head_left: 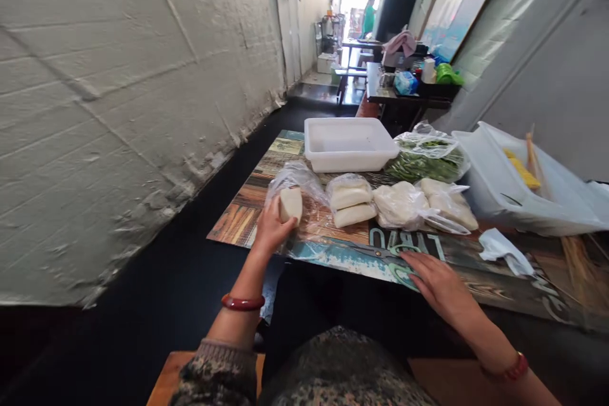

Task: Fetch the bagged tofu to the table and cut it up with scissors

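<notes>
My left hand is closed round a pale, off-white block at the left of the table. A clear plastic bag lies loosely around and behind that block. My right hand rests at the table's front edge, fingers stretched out over the green handles of a pair of scissors. The scissors lie flat, their dark blades pointing left. Between my hands and slightly farther off sit two stacked pale slabs in clear plastic. Beside them are a bagged pale lump and another bag of pale pieces.
A white plastic tub stands at the table's back. Right of it lie a bag of green vegetables and a large translucent bin. A crumpled white tissue is near the right front. A wall runs along the left.
</notes>
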A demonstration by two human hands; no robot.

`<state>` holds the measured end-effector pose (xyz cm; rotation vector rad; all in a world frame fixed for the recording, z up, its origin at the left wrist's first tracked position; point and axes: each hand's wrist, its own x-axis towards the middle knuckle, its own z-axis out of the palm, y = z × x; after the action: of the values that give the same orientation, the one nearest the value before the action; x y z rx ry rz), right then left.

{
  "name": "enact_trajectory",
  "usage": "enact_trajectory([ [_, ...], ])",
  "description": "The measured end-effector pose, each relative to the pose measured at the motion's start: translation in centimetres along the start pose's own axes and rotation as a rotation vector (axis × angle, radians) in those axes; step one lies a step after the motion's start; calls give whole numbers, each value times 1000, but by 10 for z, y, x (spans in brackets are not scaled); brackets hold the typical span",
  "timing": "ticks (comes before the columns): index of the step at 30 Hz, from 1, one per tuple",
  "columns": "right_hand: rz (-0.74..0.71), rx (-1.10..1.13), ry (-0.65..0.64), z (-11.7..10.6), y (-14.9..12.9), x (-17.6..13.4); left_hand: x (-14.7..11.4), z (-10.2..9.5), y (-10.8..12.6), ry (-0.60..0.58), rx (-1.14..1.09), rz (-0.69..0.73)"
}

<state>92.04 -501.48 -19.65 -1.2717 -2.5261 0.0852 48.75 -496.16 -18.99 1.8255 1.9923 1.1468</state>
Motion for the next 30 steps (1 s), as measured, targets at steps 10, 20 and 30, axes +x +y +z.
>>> enact_trajectory([
  [10, 37, -84, -170, -19, -17, 11, -2, 3, -5, -127, -338, -151],
  [20, 315, 761, -339, -46, -60, 30, 6, 7, 13, -71, 38, 83],
  [30, 299, 1302, -340, 0, -112, 91, -10, -10, 3, -192, -444, 26],
])
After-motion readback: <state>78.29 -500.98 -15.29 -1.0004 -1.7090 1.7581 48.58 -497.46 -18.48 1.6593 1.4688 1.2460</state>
